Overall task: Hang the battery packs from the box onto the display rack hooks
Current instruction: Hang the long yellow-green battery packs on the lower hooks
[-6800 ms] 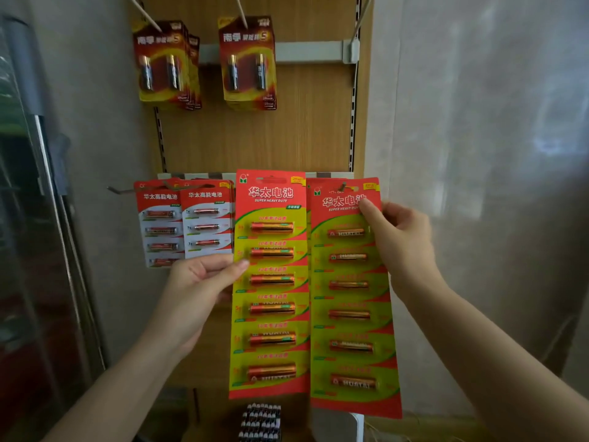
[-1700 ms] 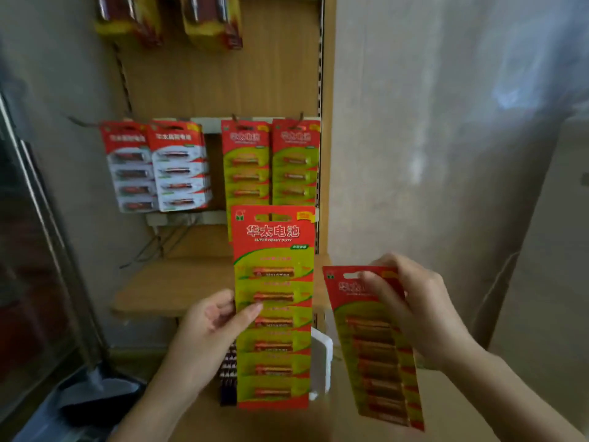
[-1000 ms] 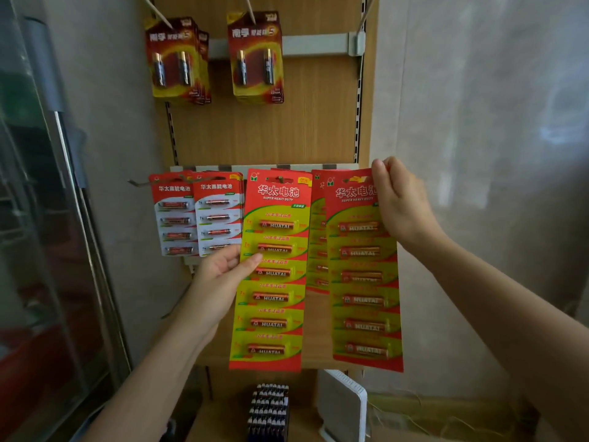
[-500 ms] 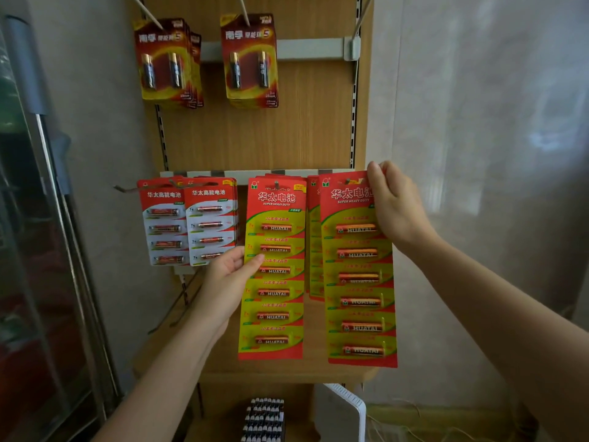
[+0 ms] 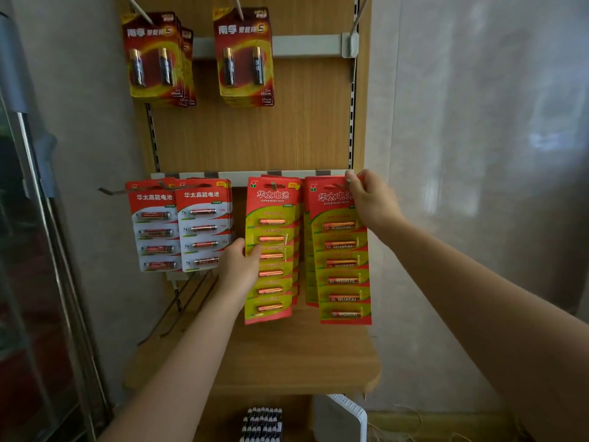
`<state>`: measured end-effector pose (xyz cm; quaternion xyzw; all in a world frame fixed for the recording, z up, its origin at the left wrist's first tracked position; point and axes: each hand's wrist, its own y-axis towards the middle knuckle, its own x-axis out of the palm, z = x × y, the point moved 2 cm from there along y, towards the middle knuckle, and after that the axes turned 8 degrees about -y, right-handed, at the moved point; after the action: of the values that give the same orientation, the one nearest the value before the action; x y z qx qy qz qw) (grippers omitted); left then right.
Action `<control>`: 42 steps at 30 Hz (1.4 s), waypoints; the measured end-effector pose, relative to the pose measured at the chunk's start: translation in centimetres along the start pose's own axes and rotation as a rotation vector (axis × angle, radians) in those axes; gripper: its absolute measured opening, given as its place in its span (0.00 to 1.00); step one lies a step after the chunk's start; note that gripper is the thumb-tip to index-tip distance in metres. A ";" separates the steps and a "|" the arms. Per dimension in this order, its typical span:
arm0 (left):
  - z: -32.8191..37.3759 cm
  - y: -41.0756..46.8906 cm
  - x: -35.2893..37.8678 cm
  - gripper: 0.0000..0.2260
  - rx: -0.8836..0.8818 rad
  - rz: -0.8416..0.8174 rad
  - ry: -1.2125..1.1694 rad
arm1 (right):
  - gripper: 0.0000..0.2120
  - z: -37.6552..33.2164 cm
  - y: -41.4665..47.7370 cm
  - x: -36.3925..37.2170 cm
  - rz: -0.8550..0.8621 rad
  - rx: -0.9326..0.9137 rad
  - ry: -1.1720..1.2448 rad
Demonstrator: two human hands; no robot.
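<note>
Display rack (image 5: pixel 255 138), wooden back panel, two hook rails.

Upper rail: two stacks of red two-cell battery packs (image 5: pixel 243 55), hung and untouched.

Lower rail, left half: two stacks of white-and-red four-cell packs (image 5: pixel 178 224), hung side by side.

Lower rail, right half: two columns of long red-and-green strip packs. The left strip pack (image 5: pixel 271 250) hangs in front of others on its hook; the left hand (image 5: pixel 239 263) rests on its left edge about halfway down, fingers loosely bent, thumb against the front, steadying rather than carrying it. The right strip pack (image 5: pixel 342 250) sits at hook height in front of others; the right hand (image 5: pixel 371 199) pinches its top right corner between thumb and fingertips, just by the hook tip (image 5: pixel 347 181). Whether its hanging slot is fully over the hook cannot be told.

Status: judged well advanced. Every visible hook bearing stock looks full; the two strip packs in hand appear seated or nearly so. Left to do: release both, then hang whatever is left in the box. The box itself is not clearly in view, so the remaining count is unknown.

Below: wooden shelf (image 5: pixel 255 368), bare.
</note>
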<state>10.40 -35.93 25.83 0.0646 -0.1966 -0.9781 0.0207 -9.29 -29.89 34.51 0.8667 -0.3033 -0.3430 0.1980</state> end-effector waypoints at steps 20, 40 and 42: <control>3.4 -5.6 5.7 0.14 0.549 0.019 0.103 | 0.13 3.1 0.0 -0.1 0.092 0.005 0.335; 10.1 0.9 10.4 0.24 -0.252 -0.120 -0.346 | 0.18 -0.1 3.2 0.2 -0.383 0.464 0.430; 10.0 1.5 10.4 0.27 -0.288 -0.111 -0.393 | 0.16 -0.4 3.9 0.0 -0.392 0.512 0.443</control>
<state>-1.24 -34.16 34.36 -0.1199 -0.0516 -0.9895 -0.0626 -10.50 -32.70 36.90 0.9826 -0.1578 -0.0922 -0.0332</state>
